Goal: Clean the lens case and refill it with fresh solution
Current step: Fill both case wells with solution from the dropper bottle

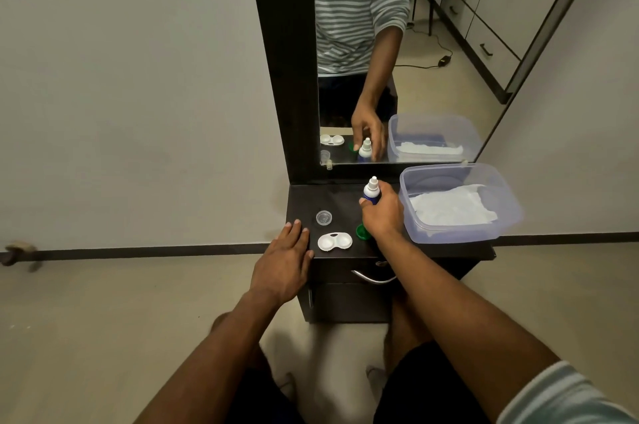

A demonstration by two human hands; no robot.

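A white two-well lens case [334, 241] lies open, without caps, near the front edge of a small dark cabinet top [304, 199]. A green cap [361, 232] sits just right of it, partly hidden by my right hand. My right hand [382, 214] is wrapped around a small blue solution bottle [371, 191] with a white nozzle, standing upright behind the case. A clear bottle cap [324, 218] rests behind the case on the left. My left hand [285, 262] lies flat on the cabinet's front left corner, fingers spread, holding nothing.
A clear plastic tub [511, 216] with white tissue [453, 209] inside fills the right side of the cabinet top. A tall mirror [397, 43] in a dark frame stands directly behind. The cabinet has a drawer with a metal handle [373, 278].
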